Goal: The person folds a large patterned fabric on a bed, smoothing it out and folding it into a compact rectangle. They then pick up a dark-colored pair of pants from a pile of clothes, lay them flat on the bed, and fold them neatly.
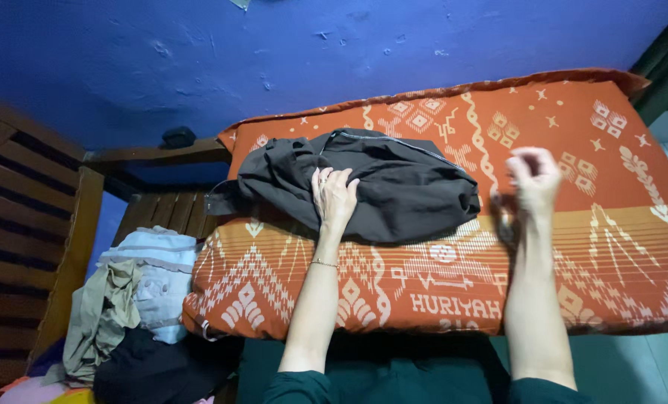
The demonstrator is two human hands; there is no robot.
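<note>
A dark grey garment (393,183) lies crumpled on an orange patterned mattress (595,209). My left hand (333,196) rests flat on the garment's left part, fingers spread and pressing into the cloth. My right hand (534,176) hovers blurred over the mattress just right of the garment, fingers curled loosely, with nothing visible in it. A thin bracelet sits on my left wrist.
A blue wall (274,52) rises behind the mattress. A slatted wooden frame (20,217) stands at the left. A pile of clothes (136,292), light blue, olive and black, lies at the lower left beside the mattress.
</note>
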